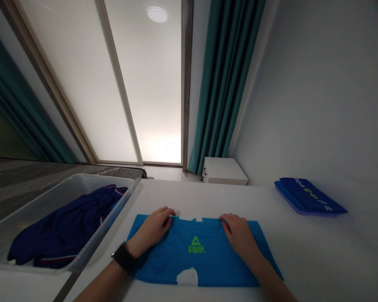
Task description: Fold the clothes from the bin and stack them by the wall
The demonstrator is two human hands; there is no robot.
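A bright blue shirt [208, 251] with a green PEAK logo lies folded into a wide shape on the white table [189, 193]. White print shows at its near edge. My left hand [155, 226], with a dark watch on the wrist, rests on the far left part of the shirt, fingers curled at its top edge beside the collar. On the other side of the collar, my right hand [237, 233] has its fingers bent over the same far edge. Both hands touch the cloth; the fingertips are partly hidden.
A clear plastic bin [103, 235] with dark blue clothes [66, 226] stands at the left. Folded blue garments [308, 196] lie in a stack at the right, near the wall. Beyond the table's far edge is a white cabinet [225, 170].
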